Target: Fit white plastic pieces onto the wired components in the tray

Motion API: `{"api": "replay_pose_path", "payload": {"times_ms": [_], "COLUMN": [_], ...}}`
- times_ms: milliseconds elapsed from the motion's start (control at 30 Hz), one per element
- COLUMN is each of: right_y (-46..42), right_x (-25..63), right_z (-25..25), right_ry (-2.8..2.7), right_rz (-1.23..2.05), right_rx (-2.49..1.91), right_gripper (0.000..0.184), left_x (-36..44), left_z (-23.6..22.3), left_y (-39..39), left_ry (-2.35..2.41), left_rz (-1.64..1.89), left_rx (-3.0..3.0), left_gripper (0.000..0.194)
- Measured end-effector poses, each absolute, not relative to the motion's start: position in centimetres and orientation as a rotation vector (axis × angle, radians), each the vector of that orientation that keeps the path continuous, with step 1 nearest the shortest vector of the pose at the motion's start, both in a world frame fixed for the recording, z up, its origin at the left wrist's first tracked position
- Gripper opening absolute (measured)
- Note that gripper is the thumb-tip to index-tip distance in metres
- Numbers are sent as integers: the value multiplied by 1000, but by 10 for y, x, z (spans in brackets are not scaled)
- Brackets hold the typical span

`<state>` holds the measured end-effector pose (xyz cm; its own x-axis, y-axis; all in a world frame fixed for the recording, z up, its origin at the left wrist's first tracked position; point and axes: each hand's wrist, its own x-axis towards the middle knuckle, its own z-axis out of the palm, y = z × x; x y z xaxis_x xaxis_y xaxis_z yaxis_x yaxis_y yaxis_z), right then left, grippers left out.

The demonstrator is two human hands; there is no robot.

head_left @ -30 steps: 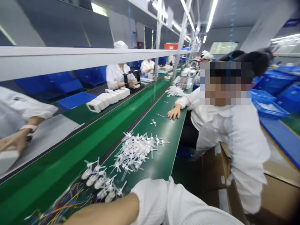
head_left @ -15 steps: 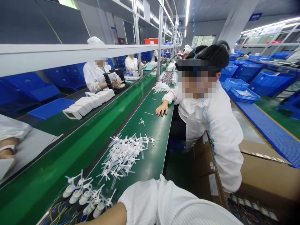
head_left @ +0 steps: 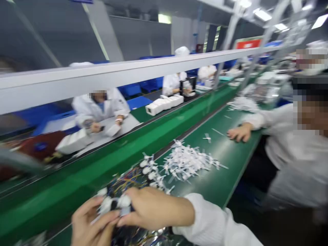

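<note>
Left hand: the left hand [head_left: 89,222] sits at lower left of the frame, closed on a white part [head_left: 112,204] from below.
Right hand: the right hand [head_left: 153,209], in a white sleeve [head_left: 205,218], reaches in from lower right and closes on the same white part from above.
Grip: both hands seem clamped together on it, though blur makes the exact hold hard to judge.
Held thing: at lower centre, just above a tangle of colored wires [head_left: 129,179].
Belt: a green belt [head_left: 225,177] runs diagonally, bearing a heap of white plastic pieces [head_left: 187,162] just right of the wires.
Nearby: a co-worker [head_left: 294,164] sits at right, one hand [head_left: 239,133] flat on the belt.
Beyond: white boxes [head_left: 164,105] stand on a second green belt [head_left: 102,160], upper left of centre.
</note>
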<state>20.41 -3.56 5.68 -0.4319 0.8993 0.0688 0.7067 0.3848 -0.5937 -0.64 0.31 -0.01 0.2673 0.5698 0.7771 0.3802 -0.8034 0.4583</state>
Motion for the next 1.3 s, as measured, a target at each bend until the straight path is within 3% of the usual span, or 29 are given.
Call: {"api": "replay_pose_path", "payload": {"times_ms": [167,367,500,667,767,933,1033,1167,1300], "right_y": [-45,-46,-45,-46,-53,-86,-119,-159,-186], "right_x": [209,205,207,226,233,216,207,221,246], "right_z": [57,54,51,49,45,30,29,48,67], "right_ry": [-2149,-2134,-2052,-1848,-1765,-1808,-1916,-2086,-1912], "right_rz": [827,944,996,1026,946,468,336,433,300], "right_rx": [-1437,-1419,-1356,-1297,-1326,-1454,-1533,-1404,-1460], "right_gripper": [36,28,36,47,49,65,68,64,42], "left_x": [-7,5,5,8,26,85,110,115,101], "left_z": [7,16,16,15,22,32,31,25,22], "left_y": [-7,-10,-17,-30,-40,-81,-103,-115,-117], "left_ry": [863,992,980,1097,1029,695,616,607,681], "left_rz": [1571,1488,1497,1961,1530,1109,998,977,1031], "left_rx": [2302,2365,2362,1750,1445,876,606,546,917], "left_gripper": [17,22,22,10,15,50,49,47,43]}}
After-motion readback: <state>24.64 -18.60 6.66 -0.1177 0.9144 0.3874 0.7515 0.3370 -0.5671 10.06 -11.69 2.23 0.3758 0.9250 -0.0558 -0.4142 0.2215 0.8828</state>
